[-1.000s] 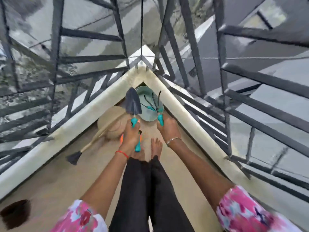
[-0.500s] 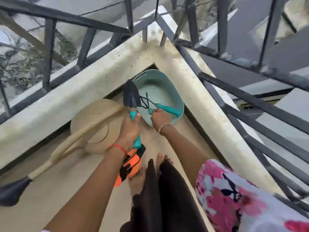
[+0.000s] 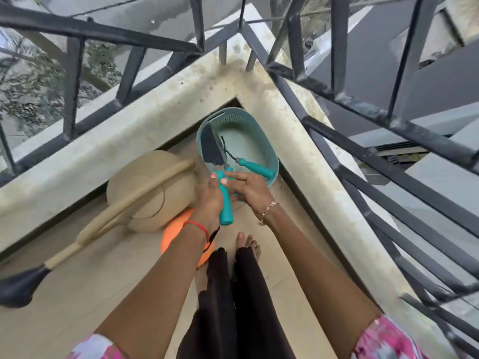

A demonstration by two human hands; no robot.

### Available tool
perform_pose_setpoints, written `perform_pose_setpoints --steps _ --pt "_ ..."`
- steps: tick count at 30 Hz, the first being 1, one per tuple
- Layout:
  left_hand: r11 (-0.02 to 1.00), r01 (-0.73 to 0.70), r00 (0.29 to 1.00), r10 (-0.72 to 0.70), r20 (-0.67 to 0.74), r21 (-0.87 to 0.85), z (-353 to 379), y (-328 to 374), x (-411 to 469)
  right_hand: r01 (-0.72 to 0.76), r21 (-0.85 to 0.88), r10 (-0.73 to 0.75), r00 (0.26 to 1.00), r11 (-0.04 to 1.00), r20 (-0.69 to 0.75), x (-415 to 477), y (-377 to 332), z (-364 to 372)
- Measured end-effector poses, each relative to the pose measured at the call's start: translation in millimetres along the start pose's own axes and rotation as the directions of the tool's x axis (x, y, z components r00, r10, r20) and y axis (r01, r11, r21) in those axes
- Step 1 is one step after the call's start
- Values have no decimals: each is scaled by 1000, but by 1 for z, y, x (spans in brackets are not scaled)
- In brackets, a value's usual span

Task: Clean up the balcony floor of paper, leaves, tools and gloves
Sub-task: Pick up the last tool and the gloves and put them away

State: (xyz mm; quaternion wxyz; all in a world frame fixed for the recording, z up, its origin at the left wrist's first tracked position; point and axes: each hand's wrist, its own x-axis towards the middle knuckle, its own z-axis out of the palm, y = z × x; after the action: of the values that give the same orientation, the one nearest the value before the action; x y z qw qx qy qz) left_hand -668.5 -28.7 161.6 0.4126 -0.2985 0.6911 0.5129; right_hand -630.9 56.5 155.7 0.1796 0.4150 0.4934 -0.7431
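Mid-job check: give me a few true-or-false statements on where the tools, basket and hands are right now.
1. The left hand grips the trowel by its teal handle. True.
2. The right hand holds the hand rake. False: the rake lies in the basket; the right hand's straight fingers reach to the trowel handle.
3. The basket stands in the corner of the balcony wall. True.
4. The watering can sits inside the basket. False: it rests on the floor, beside the basket.
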Motion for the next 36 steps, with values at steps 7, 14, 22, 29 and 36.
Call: perform_pose_setpoints --steps 7,14,22,29,36 --pt "994 103 993 -105 -54 -38 4 14 -4 -13 -425 -77 978 905 -194 30 -8 -8" --pt "991 97 991 -89 -98 86 -23 -1 12 -131 -729 53 990 671 -129 69 13 7" --pt "999 23 1000 -23 7 35 -40 24 -45 -183 -832 92 983 523 -158 4 1 17" --pt "989 -89 996 87 21 118 -65 45 -113 -150 -924 88 988 352 -127 -73 -32 39" --pt "944 -212 976 215 14 254 -102 65 -191 6 -991 60 998 132 14 -163 -79 89"
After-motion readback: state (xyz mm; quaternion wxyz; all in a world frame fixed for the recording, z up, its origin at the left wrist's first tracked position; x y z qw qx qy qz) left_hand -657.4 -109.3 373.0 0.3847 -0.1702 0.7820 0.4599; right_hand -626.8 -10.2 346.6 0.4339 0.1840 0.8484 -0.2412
